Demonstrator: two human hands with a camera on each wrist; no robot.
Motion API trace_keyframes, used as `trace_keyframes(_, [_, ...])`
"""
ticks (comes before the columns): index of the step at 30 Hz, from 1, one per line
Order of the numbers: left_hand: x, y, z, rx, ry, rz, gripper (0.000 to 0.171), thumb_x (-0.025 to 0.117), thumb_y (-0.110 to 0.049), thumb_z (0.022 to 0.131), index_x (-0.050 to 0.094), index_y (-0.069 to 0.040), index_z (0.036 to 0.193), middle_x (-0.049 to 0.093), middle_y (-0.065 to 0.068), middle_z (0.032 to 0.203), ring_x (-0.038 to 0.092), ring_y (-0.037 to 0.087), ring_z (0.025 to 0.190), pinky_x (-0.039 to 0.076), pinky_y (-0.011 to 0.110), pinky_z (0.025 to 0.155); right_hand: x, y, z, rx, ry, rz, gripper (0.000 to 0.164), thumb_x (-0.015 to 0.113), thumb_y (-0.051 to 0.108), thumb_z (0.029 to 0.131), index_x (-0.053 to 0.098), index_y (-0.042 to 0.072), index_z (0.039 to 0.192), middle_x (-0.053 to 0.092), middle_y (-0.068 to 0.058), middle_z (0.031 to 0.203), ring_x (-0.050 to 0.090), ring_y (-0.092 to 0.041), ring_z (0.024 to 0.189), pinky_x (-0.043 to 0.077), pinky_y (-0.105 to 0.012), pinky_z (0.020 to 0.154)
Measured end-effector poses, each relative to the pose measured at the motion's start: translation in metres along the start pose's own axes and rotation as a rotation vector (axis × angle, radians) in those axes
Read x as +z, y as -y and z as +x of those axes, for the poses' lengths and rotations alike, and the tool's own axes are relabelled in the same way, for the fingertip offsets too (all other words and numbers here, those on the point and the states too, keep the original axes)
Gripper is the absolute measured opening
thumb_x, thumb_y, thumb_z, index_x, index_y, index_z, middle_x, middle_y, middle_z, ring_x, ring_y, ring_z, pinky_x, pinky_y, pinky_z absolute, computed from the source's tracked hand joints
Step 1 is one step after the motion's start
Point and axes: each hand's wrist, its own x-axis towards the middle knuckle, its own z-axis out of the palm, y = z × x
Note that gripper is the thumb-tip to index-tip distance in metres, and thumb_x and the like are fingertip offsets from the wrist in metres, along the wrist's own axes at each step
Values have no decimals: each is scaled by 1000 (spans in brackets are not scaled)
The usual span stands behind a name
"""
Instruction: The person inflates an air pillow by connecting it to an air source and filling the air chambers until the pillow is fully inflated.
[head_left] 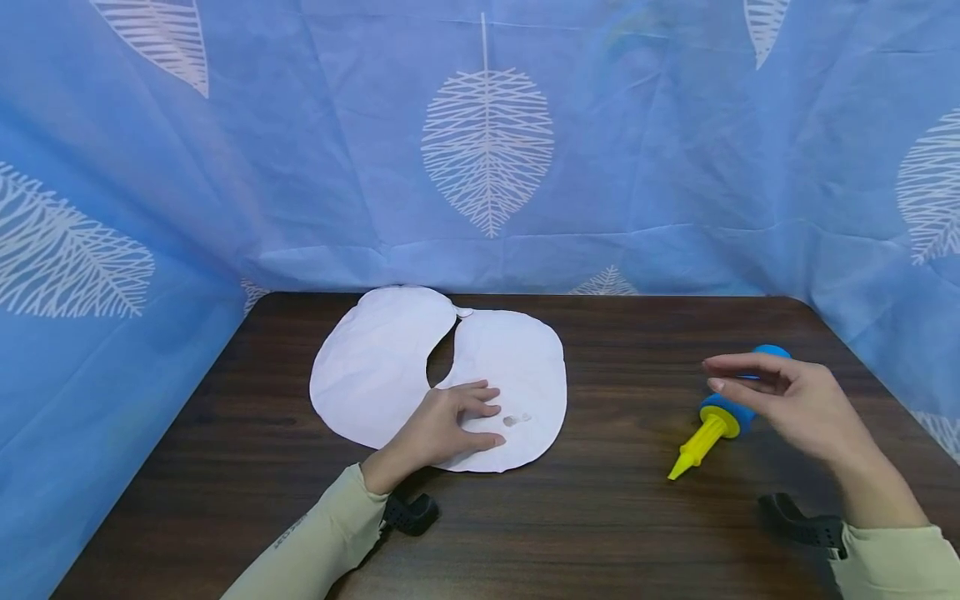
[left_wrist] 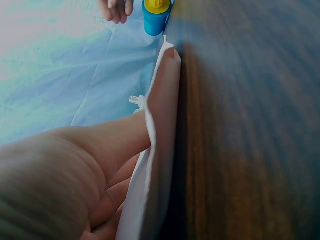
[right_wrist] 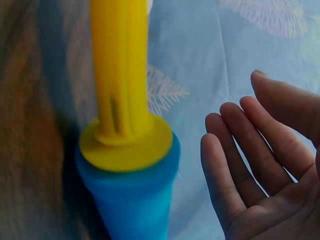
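Observation:
A flat white U-shaped inflatable neck pillow (head_left: 375,367) lies on the table, its two ends meeting at the far side. On its right half my left hand (head_left: 438,429) rests with fingers spread and loosely bent. Just right of those fingers is a small clear valve (head_left: 510,422), which stands up from the fabric in the left wrist view. Over at the right, a blue and yellow hand pump (head_left: 705,442) lies with its yellow nozzle pointing toward the front left. Above it hovers my right hand (head_left: 806,408), fingers relaxed and holding nothing, covering part of the blue barrel.
The dark wooden table (head_left: 600,533) carries both objects. A blue cloth (head_left: 337,142) with white leaf prints hangs behind it and along the sides. Black straps (head_left: 412,512) with camera mounts sit at both wrists.

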Motion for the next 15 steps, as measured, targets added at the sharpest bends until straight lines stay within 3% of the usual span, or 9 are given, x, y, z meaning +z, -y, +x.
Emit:
trace_keyframes(6, [1, 1, 0, 15, -4, 13, 40, 92, -18, 86, 81, -5, 122, 71, 7, 146, 54, 28, 151, 44, 53, 124, -7, -7, -1, 13, -62, -51, 47, 77, 43, 100, 71, 20, 140, 55, 43, 118, 58, 25, 93, 45, -24, 64])
trace_keyframes(10, [0, 1, -1, 18, -1, 7, 39, 92, -18, 86, 81, -5, 122, 71, 7, 145, 54, 29, 151, 44, 53, 124, -11, -12, -2, 28, -95, -91, 49, 79, 44, 98, 71, 19, 140, 51, 37, 122, 60, 20, 86, 50, -24, 62])
trace_keyframes(12, [0, 1, -1, 17, 1, 3, 39, 92, -17, 87, 81, -4, 122, 71, 7, 146, 54, 29, 151, 45, 52, 124, -13, -13, -2, 43, -99, -110, 51, 80, 44, 97, 71, 18, 141, 60, 21, 133, 62, 15, 82, 50, -24, 61])
trace_keyframes(15, [0, 1, -1, 14, 4, 0, 39, 91, -18, 87, 81, -5, 122, 71, 7, 146, 54, 28, 152, 45, 52, 124, -15, -14, 0, 65, -89, -138, 55, 80, 46, 97, 69, 17, 143, 64, -14, 148, 62, 14, 80, 49, -24, 60])
